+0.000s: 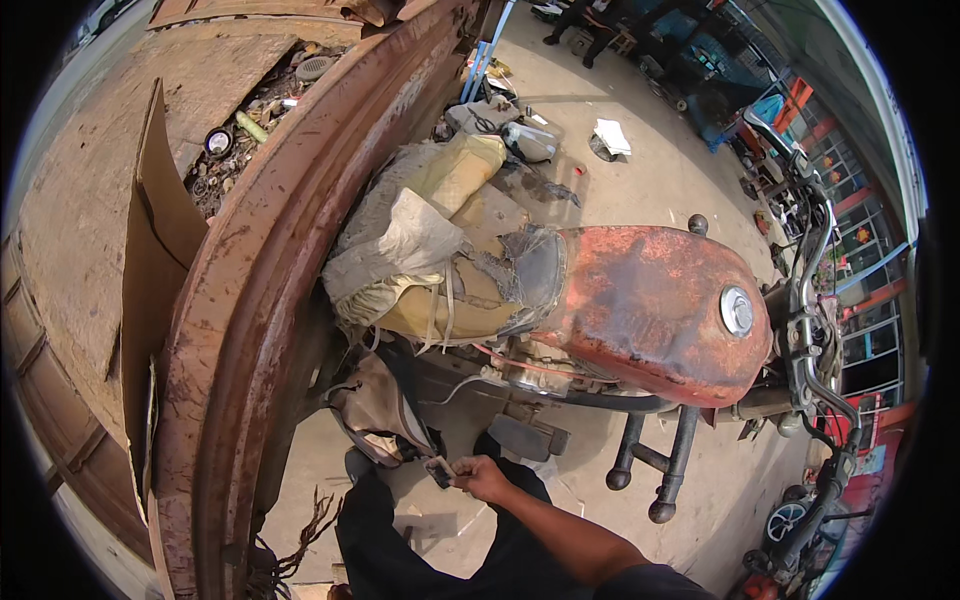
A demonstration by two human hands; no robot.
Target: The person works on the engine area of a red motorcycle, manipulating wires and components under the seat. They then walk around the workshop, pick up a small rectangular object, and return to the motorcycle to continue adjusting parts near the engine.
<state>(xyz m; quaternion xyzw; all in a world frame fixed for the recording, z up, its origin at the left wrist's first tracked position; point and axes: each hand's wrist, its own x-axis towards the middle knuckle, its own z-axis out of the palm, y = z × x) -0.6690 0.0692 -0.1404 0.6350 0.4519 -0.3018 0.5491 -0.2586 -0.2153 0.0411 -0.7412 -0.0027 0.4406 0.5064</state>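
Right hand (485, 479) is gripping a small piece (439, 470) beside the motorcycle (655, 305), its grasp seemingly complete, remaining work unclear.

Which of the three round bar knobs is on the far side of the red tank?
The top knob, just past the tank; the left knob and bottom knob sit on the near side, with the right hand.

Pale sunlit floor (655, 185), barred windows (868, 348)
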